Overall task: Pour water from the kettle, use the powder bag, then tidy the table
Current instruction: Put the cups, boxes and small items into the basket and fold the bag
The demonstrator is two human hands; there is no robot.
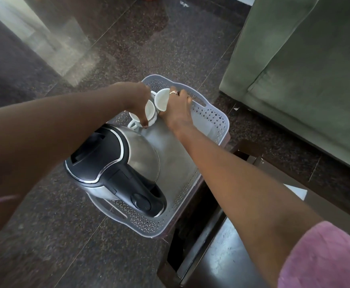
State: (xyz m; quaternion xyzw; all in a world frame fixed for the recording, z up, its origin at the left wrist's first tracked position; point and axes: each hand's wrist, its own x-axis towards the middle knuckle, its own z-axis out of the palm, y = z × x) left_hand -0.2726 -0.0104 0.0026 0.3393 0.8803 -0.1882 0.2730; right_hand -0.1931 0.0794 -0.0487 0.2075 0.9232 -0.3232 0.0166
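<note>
A steel kettle (pixel 136 154) with a black lid and handle stands in the near half of a grey perforated plastic basket (pixel 213 123) on the floor. At the basket's far end are white cups. My left hand (pixel 137 100) grips one white cup (pixel 150 110) tilted on its side, with another cup handle showing just below it. My right hand (pixel 178 109), with a ring on one finger, holds a second white cup (pixel 162 98), its mouth turned toward me. The two cups touch. No powder bag is visible.
The basket sits on dark speckled stone floor beside a dark wooden table (pixel 222 256) at the lower right. A green sofa (pixel 305 69) fills the upper right. A glass panel (pixel 51 38) stands at the upper left.
</note>
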